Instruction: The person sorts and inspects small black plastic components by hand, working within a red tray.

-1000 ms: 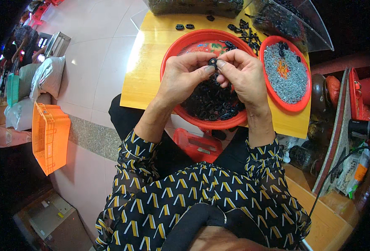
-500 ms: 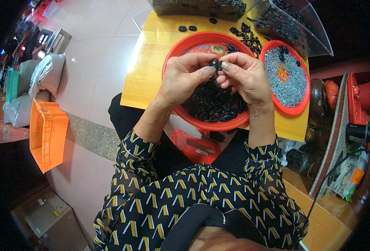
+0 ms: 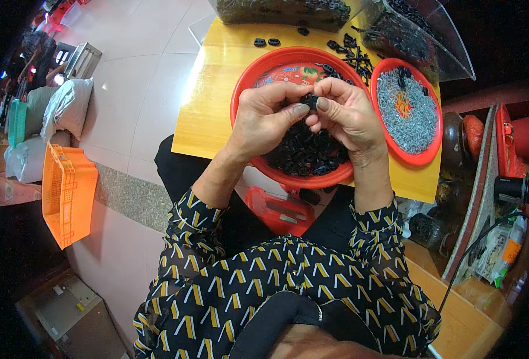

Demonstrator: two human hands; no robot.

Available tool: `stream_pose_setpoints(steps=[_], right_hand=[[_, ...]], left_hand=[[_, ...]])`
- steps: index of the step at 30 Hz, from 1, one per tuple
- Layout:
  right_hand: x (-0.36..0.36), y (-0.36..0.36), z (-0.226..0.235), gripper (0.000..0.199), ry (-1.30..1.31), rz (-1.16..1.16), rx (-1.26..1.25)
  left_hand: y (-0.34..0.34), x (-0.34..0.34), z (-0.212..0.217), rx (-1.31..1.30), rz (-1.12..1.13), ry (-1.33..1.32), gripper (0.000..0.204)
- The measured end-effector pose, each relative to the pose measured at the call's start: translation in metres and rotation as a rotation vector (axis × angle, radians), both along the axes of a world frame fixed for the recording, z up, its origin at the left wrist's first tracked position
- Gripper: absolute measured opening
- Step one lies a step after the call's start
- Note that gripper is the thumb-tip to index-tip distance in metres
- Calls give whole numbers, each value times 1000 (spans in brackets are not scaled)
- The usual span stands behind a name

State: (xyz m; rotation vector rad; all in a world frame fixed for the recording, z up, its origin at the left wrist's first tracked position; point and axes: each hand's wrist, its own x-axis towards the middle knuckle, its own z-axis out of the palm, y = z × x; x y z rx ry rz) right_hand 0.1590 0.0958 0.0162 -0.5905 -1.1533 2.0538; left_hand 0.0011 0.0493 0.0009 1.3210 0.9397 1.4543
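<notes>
Over a big red bowl (image 3: 249,78) half filled with small black plastic parts (image 3: 306,155), my left hand (image 3: 270,116) and my right hand (image 3: 345,113) meet fingertip to fingertip. Both pinch one small black part (image 3: 310,100) between thumbs and forefingers. A smaller red dish (image 3: 435,102) to the right holds a heap of small silvery metal pieces (image 3: 405,110). The bowls rest on a yellow table (image 3: 210,113).
Loose black parts (image 3: 351,54) lie on the table behind the bowls, next to clear bins (image 3: 420,36) of more parts. A red stool (image 3: 279,209) shows under the table. An orange crate (image 3: 64,191) and stuffed sacks (image 3: 67,107) sit on the floor at left. Cluttered shelves (image 3: 491,179) stand at right.
My hands stay joined over the big bowl, with only small shifts of the fingers working the black part.
</notes>
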Motion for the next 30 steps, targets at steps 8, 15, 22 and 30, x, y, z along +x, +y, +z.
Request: stream_pose_setpoints(steps=[8,15,22,30], right_hand=[[1,3,-9,10,69,46,3],[-2,2,-2,11,80,4,-69],[6,3,5,17,13,-7,-22],[5,-7,13,16,-163,-72,84]], left_hand=[[-1,2,5,109,53,212,21],[1,-2,3,46,28,41,23],[3,-6,3,-79,-75,-94,29],[3,-6,5,-63,-80,-125,28]])
